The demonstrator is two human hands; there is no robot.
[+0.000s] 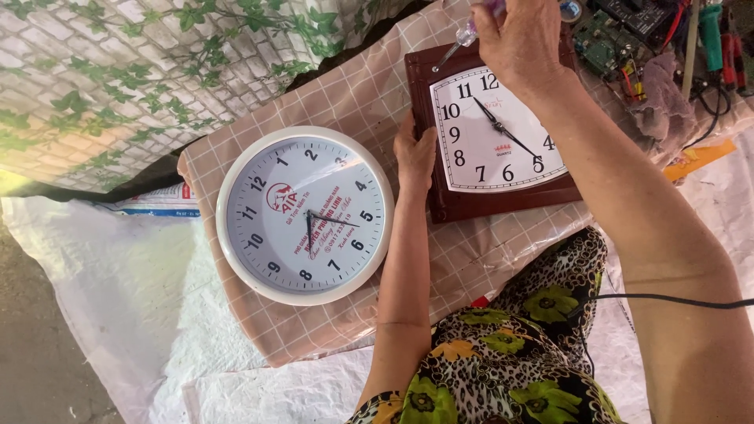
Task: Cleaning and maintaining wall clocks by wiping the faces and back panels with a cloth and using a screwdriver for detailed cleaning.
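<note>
At upper right, the left hand presses the brown rectangular plastic wall clock steady while the right hand grips what seems a clear-handled screwdriver.

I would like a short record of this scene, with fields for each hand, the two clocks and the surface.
left hand: rests on the left edge of the brown clock
right hand: holds a screwdriver with a clear handle, tip at the clock's top left corner
brown clock: rectangular frame, white face, lies face up
round clock: white rim, face up, beside the brown one, untouched
surface: checked cloth, pink-beige
far right: circuit boards and tools
</note>
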